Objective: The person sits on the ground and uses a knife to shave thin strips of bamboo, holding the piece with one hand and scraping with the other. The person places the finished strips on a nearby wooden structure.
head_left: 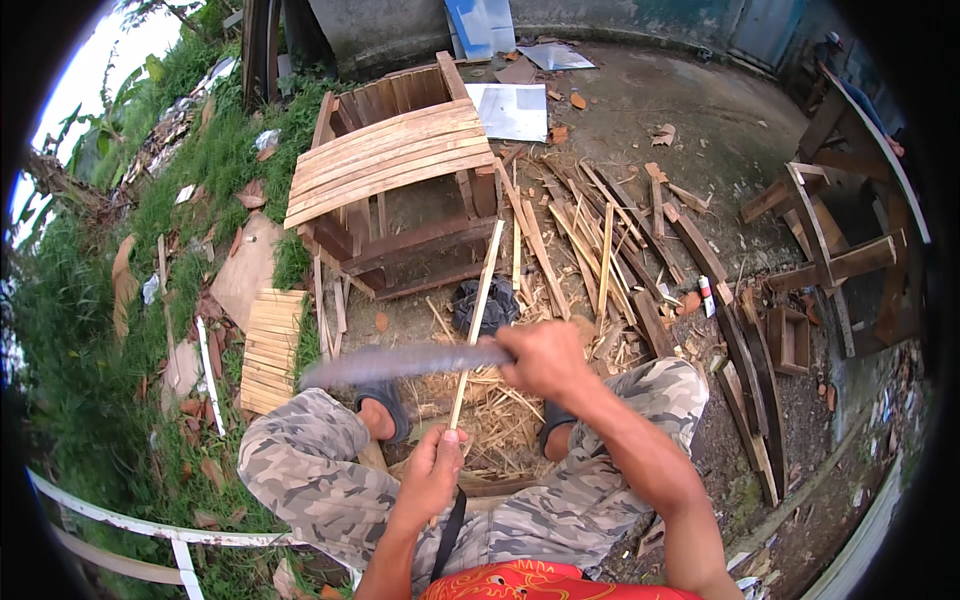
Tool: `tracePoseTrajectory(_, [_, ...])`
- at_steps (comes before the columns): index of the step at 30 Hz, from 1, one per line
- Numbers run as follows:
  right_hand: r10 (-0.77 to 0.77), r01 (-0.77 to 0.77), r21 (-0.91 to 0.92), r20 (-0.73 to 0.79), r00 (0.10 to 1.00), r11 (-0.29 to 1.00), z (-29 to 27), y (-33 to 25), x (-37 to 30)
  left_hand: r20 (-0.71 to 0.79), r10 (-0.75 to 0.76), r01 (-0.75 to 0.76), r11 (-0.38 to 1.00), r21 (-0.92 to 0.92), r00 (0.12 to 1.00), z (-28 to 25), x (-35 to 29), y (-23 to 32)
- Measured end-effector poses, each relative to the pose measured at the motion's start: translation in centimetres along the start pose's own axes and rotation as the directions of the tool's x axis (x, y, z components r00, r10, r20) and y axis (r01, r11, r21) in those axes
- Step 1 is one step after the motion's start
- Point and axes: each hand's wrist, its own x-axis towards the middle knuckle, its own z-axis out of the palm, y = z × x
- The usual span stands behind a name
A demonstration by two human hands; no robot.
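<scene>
My right hand [548, 362] is closed round the handle of a machete [400, 366]. Its broad blade points left and is smeared by motion. The blade crosses a thin pale wood strip [487, 277]; whether it touches the strip I cannot tell. My left hand [431, 474] grips the strip's lower end, thumb on top, and the strip slants up and away toward a slatted wooden frame [390, 165]. Beneath both hands, wood shavings [500, 410] lie between my sandalled feet. A black bundle [485, 307] sits on the ground just behind the strip.
Loose wood strips [590, 245] lie piled to the right of the frame. Dark planks [750, 390] and a small wooden box [788, 340] are farther right, near a wooden structure [850, 262]. A slatted panel [272, 350] lies on the grass at left. Metal sheets [508, 112] rest at the back.
</scene>
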Motion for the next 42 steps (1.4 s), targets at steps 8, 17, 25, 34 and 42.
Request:
tracePoseTrajectory(8, [0.239,-0.248,-0.137,-0.08,0.968,0.959,-0.5,2.5,1.8,-0.05,-0.08,0.088,0.979,0.185,0.996,-1.8,-2.7,0.9])
tracePoseTrajectory(17, [0.245,-0.224,-0.136,0.166,0.955,0.965,-1.8,2.6,2.8,0.032,-0.147,0.146,0.989,0.025,0.989,-2.8,-3.4,0.9])
tracePoseTrajectory(25, [0.749,-0.749,0.084,-0.188,0.635,0.657,-3.4,7.4,3.9,-0.052,-0.038,0.043,0.995,0.094,0.998,-5.2,-4.1,1.8])
tracePoseTrajectory(34, [0.752,-0.706,0.298,-0.072,0.655,0.643,-6.4,6.1,-0.3,0.059,0.554,-0.258,0.289,0.922,0.83,-10.3,5.5,13.2])
tracePoseTrajectory(42, [0.803,-0.753,0.289,-0.129,0.581,0.591,-6.9,8.2,-0.2,0.079,0.692,-0.077,-0.034,0.996,0.718,-14.5,24.5,23.2])
